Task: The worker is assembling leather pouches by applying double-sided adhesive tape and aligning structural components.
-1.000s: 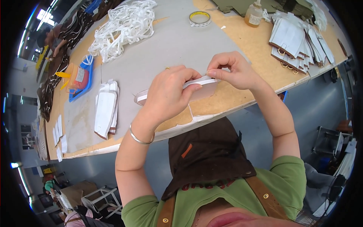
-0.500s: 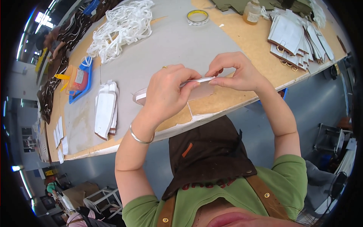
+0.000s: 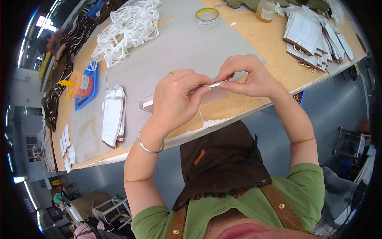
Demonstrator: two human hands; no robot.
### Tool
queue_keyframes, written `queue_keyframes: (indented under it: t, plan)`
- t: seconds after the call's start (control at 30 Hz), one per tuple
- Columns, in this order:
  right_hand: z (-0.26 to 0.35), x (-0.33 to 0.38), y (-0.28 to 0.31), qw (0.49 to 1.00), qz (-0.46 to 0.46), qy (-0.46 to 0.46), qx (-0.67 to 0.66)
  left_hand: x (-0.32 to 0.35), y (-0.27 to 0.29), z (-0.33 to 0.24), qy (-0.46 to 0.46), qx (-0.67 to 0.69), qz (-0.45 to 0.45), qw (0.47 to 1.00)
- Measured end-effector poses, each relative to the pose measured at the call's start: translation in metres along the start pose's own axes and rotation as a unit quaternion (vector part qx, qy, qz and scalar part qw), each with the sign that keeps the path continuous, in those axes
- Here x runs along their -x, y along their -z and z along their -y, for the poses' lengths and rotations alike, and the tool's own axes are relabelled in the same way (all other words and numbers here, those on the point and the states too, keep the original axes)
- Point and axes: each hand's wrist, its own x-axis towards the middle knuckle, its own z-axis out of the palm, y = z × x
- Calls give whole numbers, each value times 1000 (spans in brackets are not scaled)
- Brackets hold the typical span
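Between my two hands, just above the table's near edge, is a thin flat piece with a white edge strip (image 3: 217, 84). My left hand (image 3: 175, 97) pinches it between thumb and fingers, and covers much of it. One rounded pale end (image 3: 148, 104) shows to the left of that hand. My right hand (image 3: 248, 77) pinches the same edge close by, thumb below and fingers above. What the piece is made of cannot be made out. Left of my hands lies a small stack of white panels with brown edges (image 3: 113, 115).
A heap of white tape (image 3: 129, 32) lies at the far left, near a blue tray (image 3: 92, 85) with a pink-filled container (image 3: 84, 85). Farther back are a tape roll (image 3: 207, 16) and a glue-like bottle (image 3: 265, 11). White panels with metal rings (image 3: 304, 34) are piled right.
Both hands keep their pinch, with only slight finger shifts along the white edge. The whole view has moved a little.
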Motion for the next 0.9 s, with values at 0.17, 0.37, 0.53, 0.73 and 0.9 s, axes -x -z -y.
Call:
queue_keyframes:
  t: [0.17, 0.37, 0.53, 0.73, 0.9]
  plan:
    - [-3, 1, 0, 994, -21, 94, 48, 2, -3, 4, -42, -51, -18, 998]
    - [-6, 7, -2, 936, -61, 223, 265, 4, -7, 11, -119, -124, -44, 984]
    - [-5, 8, -7, 904, -79, 258, 331, 6, -15, 14, -177, -182, -95, 963]
    - [-7, 13, -19, 913, -110, 242, 310, 10, -16, 13, -184, -192, -125, 956]
    - [-12, 12, -22, 924, -124, 228, 282, 11, -16, 13, -156, -184, -126, 962]
